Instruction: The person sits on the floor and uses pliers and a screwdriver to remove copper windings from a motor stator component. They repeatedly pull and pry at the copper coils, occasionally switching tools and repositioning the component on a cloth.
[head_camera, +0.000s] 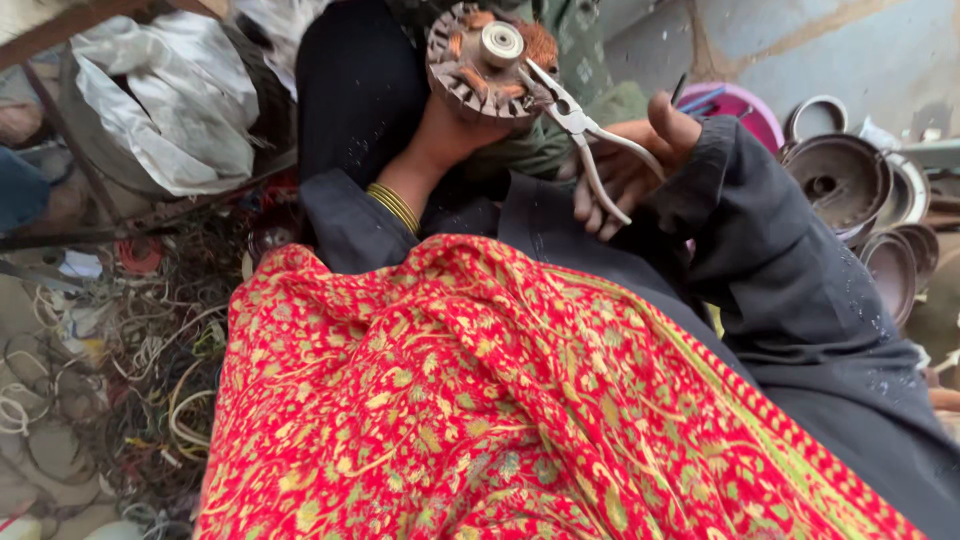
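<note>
left: wire tangle (130, 380) | right: metal bowls (850, 190); lap: red shawl (480, 400)

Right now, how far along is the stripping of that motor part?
Done: a pile of loose wire already lies on the floor at the left. In hand: the left hand holds the round motor core up, while the right hand works pliers with the tips at its rim. Left: copper windings remain in the core.

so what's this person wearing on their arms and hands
Both arms are in loose dark sleeves, black or near it, the right sleeve flecked with pale specks. The left sleeve is pushed back, showing thin gold-coloured bangles at the wrist. Both the left hand and right hand are bare, without gloves.
</note>
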